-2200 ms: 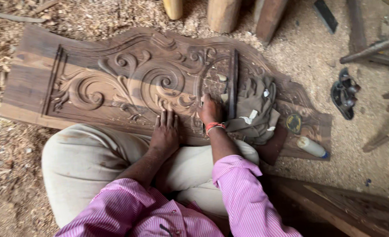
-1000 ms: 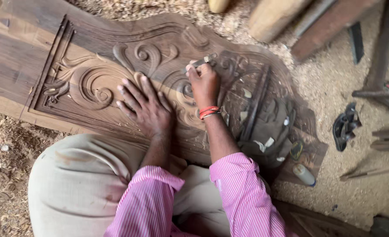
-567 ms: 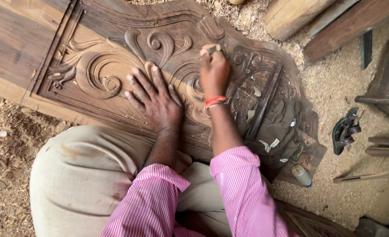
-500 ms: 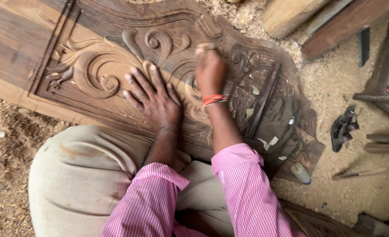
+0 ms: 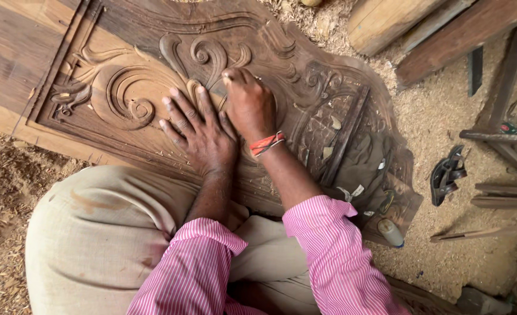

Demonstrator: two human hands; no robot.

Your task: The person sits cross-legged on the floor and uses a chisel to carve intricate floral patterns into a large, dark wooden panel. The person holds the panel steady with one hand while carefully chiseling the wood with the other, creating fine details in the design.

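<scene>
A dark carved wooden panel (image 5: pixel 124 99) with scrolls and leaves lies on the sawdust in front of my knees. My left hand (image 5: pixel 203 131) rests flat on the carving with its fingers spread, just below a scroll. My right hand (image 5: pixel 248 105), with an orange band at the wrist, is closed and pressed against the carving beside the left hand. Its fingertips pinch a small pale piece, perhaps sandpaper, that is almost hidden under them. Both sleeves are pink striped.
A dark cloth with pale chips (image 5: pixel 363 169) lies on the panel's right end, and a small cylinder (image 5: pixel 391 232) sits by its corner. Dark sandals (image 5: pixel 447 175) lie on the sawdust at right. Timber beams (image 5: pixel 386 20) and wooden sticks (image 5: pixel 480 233) border the top and right.
Both hands moved from the panel's near edge onto the carved scrolls. The right hand then rubbed up and left along the carving while the left hand stayed flat.
</scene>
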